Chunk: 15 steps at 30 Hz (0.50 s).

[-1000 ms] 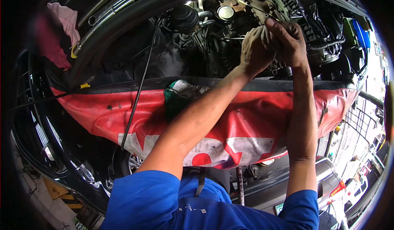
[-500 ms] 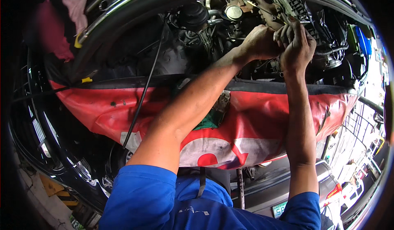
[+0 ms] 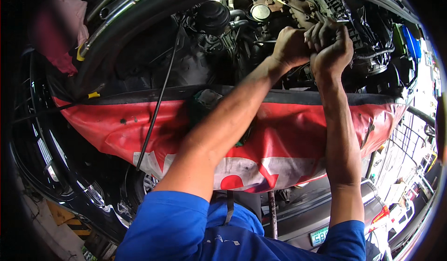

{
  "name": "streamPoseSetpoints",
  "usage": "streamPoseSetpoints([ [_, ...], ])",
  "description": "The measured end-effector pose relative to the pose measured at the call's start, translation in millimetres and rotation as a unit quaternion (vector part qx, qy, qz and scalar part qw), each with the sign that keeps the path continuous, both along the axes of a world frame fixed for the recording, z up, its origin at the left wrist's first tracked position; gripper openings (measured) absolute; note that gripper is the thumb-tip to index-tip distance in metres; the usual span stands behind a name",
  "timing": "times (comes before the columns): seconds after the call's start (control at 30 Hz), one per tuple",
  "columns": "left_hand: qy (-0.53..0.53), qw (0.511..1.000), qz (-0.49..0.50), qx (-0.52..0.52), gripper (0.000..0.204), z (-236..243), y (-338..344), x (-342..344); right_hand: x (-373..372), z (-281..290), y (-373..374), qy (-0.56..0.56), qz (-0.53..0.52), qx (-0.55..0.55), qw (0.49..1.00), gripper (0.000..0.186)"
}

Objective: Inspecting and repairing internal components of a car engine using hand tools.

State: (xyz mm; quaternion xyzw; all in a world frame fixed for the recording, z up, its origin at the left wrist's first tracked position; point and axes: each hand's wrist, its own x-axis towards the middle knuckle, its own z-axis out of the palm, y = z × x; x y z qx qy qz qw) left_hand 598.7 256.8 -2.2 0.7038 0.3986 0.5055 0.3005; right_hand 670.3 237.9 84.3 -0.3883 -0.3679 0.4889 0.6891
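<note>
Both my hands are deep over the engine bay, side by side and touching or nearly so. My left hand is closed, its fingertips hidden behind my right hand. My right hand is closed too, with its fingers curled over and the knuckles facing the engine. Whatever either hand grips is hidden. Beside them lies the engine with its brownish metal parts. A round pale cap shows beyond my left hand, and a ribbed black hose runs to the right of my right hand.
A red and white cover drapes over the car's near edge, with a dark green cloth on it under my left forearm. A thin black rod stands at the left. A pink cloth hangs at upper left. Another car stands below.
Both hands have shifted slightly left in view, staying close together. My right wrist looks a little turned, and the thin metal piece seen beside its fingers no longer shows clearly.
</note>
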Motion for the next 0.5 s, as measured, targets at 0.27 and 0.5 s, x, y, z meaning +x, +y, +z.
streamPoseSetpoints([
  [0.27, 0.102, 0.987, -0.076, -0.100, 0.026, 18.1, 2.5, -0.3, 32.9, -10.3, 11.8, 0.000, 0.082, -0.041, 0.996, 0.028],
  [0.5, -0.033, 0.984, 0.176, -0.004, 0.026, 1.7, -20.0, 14.5, 39.9, -24.3, 14.6, -0.019, 0.309, 0.043, 0.950, 0.025],
])
